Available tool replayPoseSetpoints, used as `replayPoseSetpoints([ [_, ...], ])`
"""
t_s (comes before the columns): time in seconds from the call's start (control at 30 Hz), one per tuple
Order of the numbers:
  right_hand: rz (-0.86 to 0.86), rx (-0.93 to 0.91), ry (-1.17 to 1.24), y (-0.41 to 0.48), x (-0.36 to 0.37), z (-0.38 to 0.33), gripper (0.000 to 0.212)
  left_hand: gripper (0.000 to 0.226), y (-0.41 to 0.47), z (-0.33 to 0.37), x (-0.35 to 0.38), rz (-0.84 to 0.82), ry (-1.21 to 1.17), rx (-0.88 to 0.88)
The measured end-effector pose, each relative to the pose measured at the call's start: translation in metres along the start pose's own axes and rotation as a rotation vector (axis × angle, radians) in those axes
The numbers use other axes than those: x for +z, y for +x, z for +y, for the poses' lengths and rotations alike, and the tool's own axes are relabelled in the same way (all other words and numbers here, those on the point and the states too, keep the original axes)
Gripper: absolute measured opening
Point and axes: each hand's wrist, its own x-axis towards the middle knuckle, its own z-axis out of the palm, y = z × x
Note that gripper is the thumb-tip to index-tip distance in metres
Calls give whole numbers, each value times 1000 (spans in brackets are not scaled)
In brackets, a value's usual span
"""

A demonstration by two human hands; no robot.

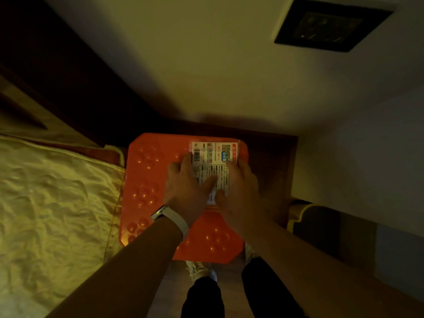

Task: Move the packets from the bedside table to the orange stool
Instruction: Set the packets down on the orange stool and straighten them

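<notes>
The orange stool (146, 180) stands below me, its square top dotted with raised bumps. A flat clear packet (214, 157) with a printed label and barcode lies on the stool's far right part. My left hand (185, 189), with a watch on the wrist, grips the packet's left edge, thumb across the label. My right hand (241, 191) holds its right edge, thumb on the lower part. Both hands cover the packet's near half. The bedside table is not clearly visible.
A bed with a pale quilted cover (57, 203) runs along the left, touching the stool. A dark wooden headboard (80, 88) is behind it. A wall with a dark socket plate (330, 26) is ahead. My feet (202, 269) stand just before the stool.
</notes>
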Motion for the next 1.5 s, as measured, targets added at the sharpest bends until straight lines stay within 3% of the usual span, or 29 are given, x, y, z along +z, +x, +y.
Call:
replayPoseSetpoints([
  [0.23,-11,-36,54,-12,-4,11,67,72,-15,-8,-6,-1,-17,9],
  [0.43,-52,-69,-109,-32,0,25,80,69,-43,-29,-14,-66,87,269],
  [0.57,-90,-101,-198,-41,4,29,83,62,-54,-43,-15,-78,130,351],
  [1.17,-15,-102,-186,-42,9,24,61,45,-51,-45,-14,-29,85,259],
  [1.37,-24,-113,-165,-37,8,24,60,41,-44,-41,-19,-19,43,212],
  [1.5,-60,-115,-132,-35,-1,26,68,51,-42,-43,-24,-96,60,232],
])
